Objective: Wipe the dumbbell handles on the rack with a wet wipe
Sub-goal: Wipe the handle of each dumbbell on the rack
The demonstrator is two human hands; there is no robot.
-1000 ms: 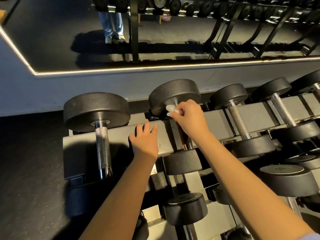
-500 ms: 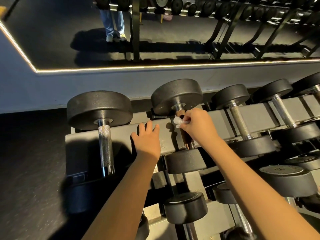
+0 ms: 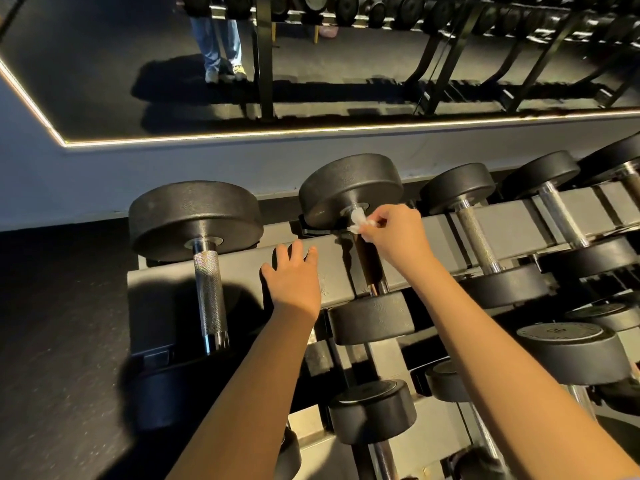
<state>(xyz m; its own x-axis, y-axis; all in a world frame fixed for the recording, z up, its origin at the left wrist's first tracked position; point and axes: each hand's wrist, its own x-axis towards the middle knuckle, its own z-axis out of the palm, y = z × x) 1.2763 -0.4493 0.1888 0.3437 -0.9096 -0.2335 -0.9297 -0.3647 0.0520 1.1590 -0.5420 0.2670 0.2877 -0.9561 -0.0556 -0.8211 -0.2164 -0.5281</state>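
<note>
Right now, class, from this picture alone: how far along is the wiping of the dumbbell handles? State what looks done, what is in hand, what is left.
Done: no handle looks visibly wiped. In hand: the right hand pinches the wet wipe at the far end of the second dumbbell's handle; the left hand rests on the rack rail. Left: likely the rest of that handle and the third dumbbell's handle.

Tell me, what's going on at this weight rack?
A person is cleaning gym gear on a rack. The right hand pinches a small white wipe at the far end of the handle of the second dumbbell from the left. The left hand rests flat on the rack beside it, holding nothing.
</note>
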